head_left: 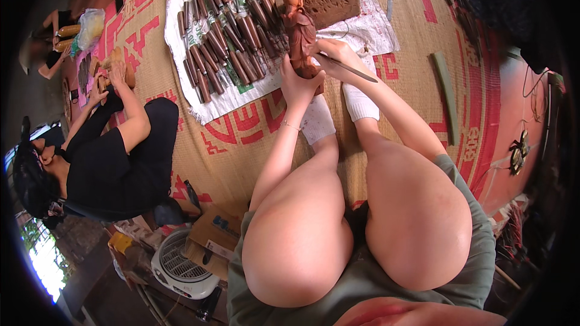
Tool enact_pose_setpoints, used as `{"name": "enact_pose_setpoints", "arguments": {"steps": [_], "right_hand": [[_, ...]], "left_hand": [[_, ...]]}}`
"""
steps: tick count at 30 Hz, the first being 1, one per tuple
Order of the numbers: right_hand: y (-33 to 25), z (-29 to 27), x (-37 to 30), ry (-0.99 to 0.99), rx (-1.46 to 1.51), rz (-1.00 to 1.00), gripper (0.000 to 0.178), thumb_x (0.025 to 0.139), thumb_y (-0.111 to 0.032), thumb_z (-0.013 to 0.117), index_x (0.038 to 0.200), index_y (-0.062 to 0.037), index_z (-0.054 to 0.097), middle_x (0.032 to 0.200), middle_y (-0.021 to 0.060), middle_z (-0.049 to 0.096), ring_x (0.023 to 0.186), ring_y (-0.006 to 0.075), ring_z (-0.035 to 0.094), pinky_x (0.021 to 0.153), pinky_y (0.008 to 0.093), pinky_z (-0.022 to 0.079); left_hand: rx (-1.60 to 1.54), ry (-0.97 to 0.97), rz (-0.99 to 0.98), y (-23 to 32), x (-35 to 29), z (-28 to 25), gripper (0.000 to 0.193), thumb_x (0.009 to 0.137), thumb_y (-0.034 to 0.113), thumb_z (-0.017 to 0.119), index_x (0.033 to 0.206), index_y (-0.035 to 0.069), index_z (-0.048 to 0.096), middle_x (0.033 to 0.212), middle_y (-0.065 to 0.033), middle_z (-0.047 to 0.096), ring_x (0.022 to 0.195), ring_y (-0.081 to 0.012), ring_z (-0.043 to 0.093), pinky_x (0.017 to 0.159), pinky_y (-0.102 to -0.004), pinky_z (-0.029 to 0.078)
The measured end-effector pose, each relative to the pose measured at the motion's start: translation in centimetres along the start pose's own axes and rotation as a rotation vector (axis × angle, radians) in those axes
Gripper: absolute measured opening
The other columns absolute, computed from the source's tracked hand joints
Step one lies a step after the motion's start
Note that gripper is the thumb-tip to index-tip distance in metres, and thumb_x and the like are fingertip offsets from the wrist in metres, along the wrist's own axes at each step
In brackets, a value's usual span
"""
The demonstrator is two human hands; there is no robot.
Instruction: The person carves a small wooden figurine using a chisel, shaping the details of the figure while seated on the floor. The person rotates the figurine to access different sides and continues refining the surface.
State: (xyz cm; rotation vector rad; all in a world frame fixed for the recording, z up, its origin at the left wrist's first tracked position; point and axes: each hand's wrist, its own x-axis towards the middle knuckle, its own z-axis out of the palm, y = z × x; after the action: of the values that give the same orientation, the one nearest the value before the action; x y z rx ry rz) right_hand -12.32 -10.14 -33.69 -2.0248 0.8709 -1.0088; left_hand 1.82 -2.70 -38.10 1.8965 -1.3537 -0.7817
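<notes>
A reddish-brown carved wooden figurine (300, 30) stands upright, slightly tilted, between my feet and the cloth. My left hand (297, 89) is closed round its lower part, the thumb at the base. On the figurine's right side, my right hand (338, 54) grips a slim, dark, file-like tool (353, 69). The tool's tapered end points back over my right forearm; its working tip, close to the carving, is hidden by my fingers. Just behind the figurine lies a rough brown wooden block (331, 3).
Rows of wooden-handled carving tools (226, 42) cover the white cloth (181, 78). A curved green strip (446, 99) lies right on the woven mat (417, 108). At left, another person (115, 157) handles a wooden piece. A fan (181, 259) and cardboard box (214, 235) are near my left.
</notes>
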Motion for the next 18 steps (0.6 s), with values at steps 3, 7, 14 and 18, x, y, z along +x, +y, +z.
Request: {"name": "enact_pose_setpoints", "arguments": {"steps": [3,7,14,18], "right_hand": [[0.2,-0.1,-0.1,-0.029,-0.047,-0.062,0.009,0.082,-0.009,0.063,0.086,-0.0025,0.057,0.073,0.0155,0.059,0.074,0.0352,0.061,0.064,0.0423,0.049],[0.0,-0.1,-0.8,-0.107,-0.035,0.029,0.008,0.082,-0.008,0.062,0.086,-0.0022,0.057,0.075,0.0159,0.059,0.073,0.0355,0.061,0.065,0.0421,0.049],[0.8,-0.1,-1.0,-0.042,-0.064,-0.093,0.012,0.083,-0.009,0.063,0.093,-0.0023,0.059,0.080,0.0132,0.062,0.078,0.0338,0.062,0.068,0.0413,0.050],[-1.0,-1.5,-3.0,-0.178,-0.006,0.120,0.011,0.084,-0.009,0.063,0.092,-0.0030,0.060,0.081,0.0138,0.064,0.079,0.0338,0.063,0.071,0.0408,0.051]], "left_hand": [[-0.016,-0.024,-0.005,0.4,0.1,-0.2,0.105,0.060,0.036,0.087,0.137,-0.009,0.032,0.132,-0.0268,0.044,0.124,-0.0397,0.044,0.104,-0.0445,0.036],[0.021,0.012,0.029,0.0,0.2,-0.2,0.104,0.060,0.035,0.087,0.136,-0.009,0.033,0.130,-0.0263,0.044,0.123,-0.0398,0.044,0.104,-0.0450,0.037],[-0.032,-0.009,0.025,1.0,0.1,-0.4,0.099,0.062,0.032,0.085,0.136,-0.010,0.034,0.128,-0.0270,0.045,0.122,-0.0409,0.045,0.102,-0.0448,0.038],[0.110,0.018,-0.001,2.0,-0.7,0.3,0.102,0.065,0.038,0.082,0.138,-0.010,0.030,0.127,-0.0272,0.045,0.120,-0.0417,0.046,0.099,-0.0453,0.040]]}}
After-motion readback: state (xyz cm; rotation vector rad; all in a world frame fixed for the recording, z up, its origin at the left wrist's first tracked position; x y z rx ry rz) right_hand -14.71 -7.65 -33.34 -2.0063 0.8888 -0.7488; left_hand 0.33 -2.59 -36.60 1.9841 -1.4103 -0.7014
